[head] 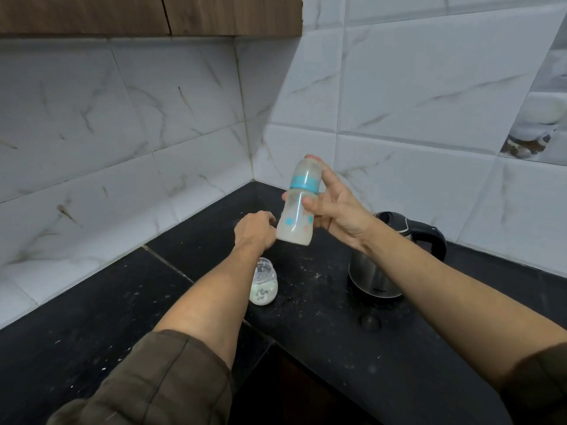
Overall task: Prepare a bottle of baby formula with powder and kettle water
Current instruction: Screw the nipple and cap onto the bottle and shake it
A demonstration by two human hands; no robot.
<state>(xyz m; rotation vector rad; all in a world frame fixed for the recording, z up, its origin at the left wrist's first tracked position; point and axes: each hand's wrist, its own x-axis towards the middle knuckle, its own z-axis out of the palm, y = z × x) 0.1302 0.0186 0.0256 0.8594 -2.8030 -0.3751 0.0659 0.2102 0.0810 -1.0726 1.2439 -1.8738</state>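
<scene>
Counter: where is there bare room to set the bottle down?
The widest bare counter is left of the jar, out to the wall. A smaller patch lies between jar and kettle. The back corner behind the left hand is tight. The right hand holds the bottle.

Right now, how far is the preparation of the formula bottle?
Done: the baby bottle holds milky liquid, and its blue collar and cap are on. In hand: the right hand holds it raised and tilted, probably to mix it. The left hand hovers near it, holding nothing. Left: the powder jar stands open beside the kettle.
</scene>
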